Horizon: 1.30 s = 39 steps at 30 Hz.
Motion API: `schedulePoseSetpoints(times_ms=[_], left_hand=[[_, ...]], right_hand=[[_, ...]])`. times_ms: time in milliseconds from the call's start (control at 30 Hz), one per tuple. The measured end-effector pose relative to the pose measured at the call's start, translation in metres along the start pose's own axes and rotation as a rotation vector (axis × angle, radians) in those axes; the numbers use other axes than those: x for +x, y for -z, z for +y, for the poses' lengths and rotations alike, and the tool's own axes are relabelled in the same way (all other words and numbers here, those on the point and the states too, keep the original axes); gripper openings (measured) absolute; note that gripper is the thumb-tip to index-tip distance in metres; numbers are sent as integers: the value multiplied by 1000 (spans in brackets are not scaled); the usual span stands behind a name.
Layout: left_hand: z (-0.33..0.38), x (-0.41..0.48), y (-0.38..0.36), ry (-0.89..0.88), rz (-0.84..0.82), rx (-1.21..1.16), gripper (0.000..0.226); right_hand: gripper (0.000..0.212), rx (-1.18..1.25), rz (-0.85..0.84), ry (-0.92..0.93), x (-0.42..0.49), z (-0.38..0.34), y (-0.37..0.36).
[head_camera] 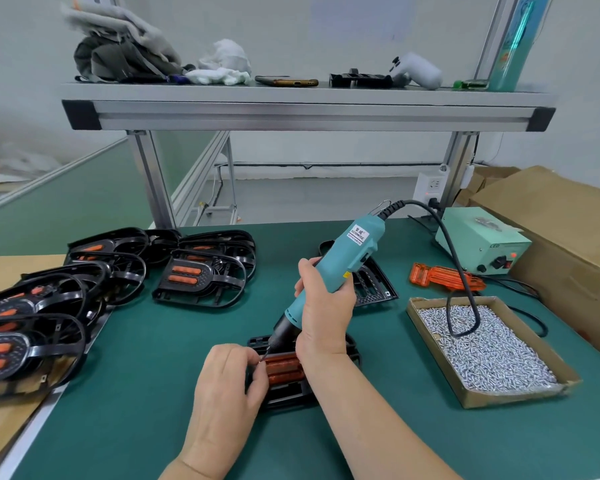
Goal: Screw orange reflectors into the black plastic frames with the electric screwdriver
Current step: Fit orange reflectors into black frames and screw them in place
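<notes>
A black plastic frame [284,393] lies on the green mat near me, with an orange reflector [284,370] seated in it. My right hand [321,306] grips the teal electric screwdriver [343,261], tilted, its bit tip down at the reflector's left end. My left hand [227,386] sits at the frame's left side, fingertips pinched right by the bit tip; whatever they pinch is too small to see. The frame's right part is hidden behind my right wrist.
Finished frames with orange reflectors [198,277] are piled at the left. A cardboard tray of screws [482,344] sits right, with the tool's cable looped over it. Loose orange reflectors [444,277], a power supply [482,244], another black frame [374,285] and a cardboard box [561,230] lie behind.
</notes>
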<state>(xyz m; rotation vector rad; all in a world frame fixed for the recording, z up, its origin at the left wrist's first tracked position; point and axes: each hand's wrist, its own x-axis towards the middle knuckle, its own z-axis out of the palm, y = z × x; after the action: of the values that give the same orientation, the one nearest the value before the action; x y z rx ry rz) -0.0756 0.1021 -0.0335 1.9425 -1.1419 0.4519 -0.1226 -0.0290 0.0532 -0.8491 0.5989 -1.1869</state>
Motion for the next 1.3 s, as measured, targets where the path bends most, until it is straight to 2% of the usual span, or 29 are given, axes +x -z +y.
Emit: schedulePoseSetpoints(times_ms=[100,267,333,400,533,633,833,1300], left_hand=[[1,0,0,-2,8,-33,7],[4,1,3,1,-56,-111,17],[4,1,4,59,-84,-140,21],[4,-1,4,173,-116,-155,41],[0,0,0,289,-310,-197,111],[0,3,-1,336,-420,-229,132],[-1,5,0,374,-441,-236,147],[0,8,1,350,-435,-244,147]], right_hand=[[18,-16,-33,26,-2,-2,-2],[19,-27,-37,36,3,-6,-2],[19,-24,-38,40,5,-7,-4],[18,-25,-41,57,7,-8,-7],[16,-104,-95,146,6,-7,-11],[19,-185,-186,209,1,-2,-11],[15,-273,-217,240,-6,8,-11],[13,-355,-272,264,-10,19,-13]])
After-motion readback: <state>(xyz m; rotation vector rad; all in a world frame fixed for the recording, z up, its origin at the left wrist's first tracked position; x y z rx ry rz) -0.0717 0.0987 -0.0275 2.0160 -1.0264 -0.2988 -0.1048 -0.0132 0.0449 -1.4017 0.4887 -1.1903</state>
